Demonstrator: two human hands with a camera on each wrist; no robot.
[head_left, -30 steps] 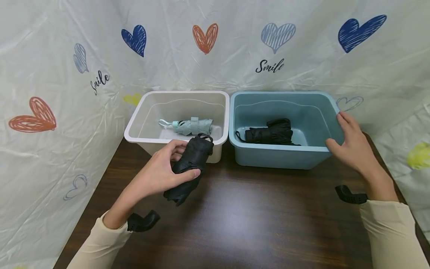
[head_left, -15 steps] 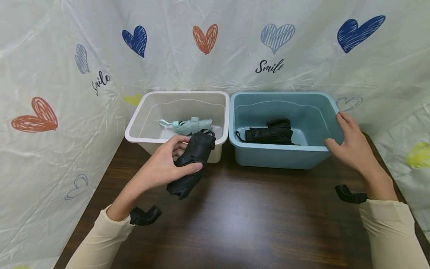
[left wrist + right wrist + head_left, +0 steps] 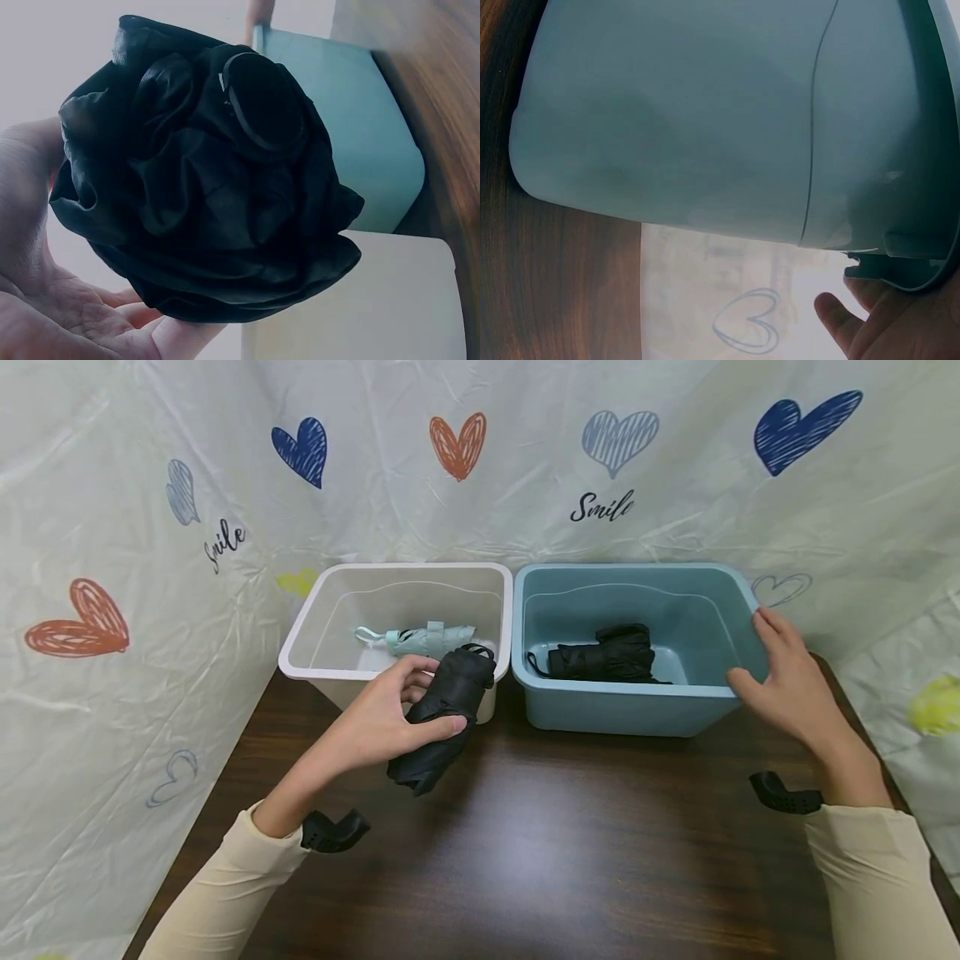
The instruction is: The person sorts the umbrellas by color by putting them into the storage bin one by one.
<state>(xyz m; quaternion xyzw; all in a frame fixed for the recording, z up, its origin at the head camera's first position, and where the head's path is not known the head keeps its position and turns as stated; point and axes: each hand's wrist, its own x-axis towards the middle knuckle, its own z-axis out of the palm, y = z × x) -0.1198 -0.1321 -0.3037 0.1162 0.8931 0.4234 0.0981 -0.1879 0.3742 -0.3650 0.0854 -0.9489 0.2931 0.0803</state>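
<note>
My left hand (image 3: 375, 718) grips a folded black umbrella (image 3: 448, 706), thumb across its near side. It hangs tilted in front of the white bin (image 3: 397, 567), its strap end overlapping the front rim in the head view. Seen from the left wrist, the umbrella's gathered cloth and oval end (image 3: 262, 101) fill the middle. A pale mint folded umbrella (image 3: 427, 641) lies inside the white bin. Another black folded umbrella (image 3: 603, 656) lies in the blue bin (image 3: 607, 713). At that bin's right end, my right hand (image 3: 791, 685) holds the rim.
Both bins stand side by side at the back of the dark wooden table (image 3: 555, 843). Behind and beside them hangs a whitish sheet (image 3: 525, 468) printed with hearts and words. Each wrist wears a black camera mount (image 3: 333, 832).
My left hand has carried the black umbrella a little to the right and up toward the white bin's right corner. My right hand stays at the blue bin's rim.
</note>
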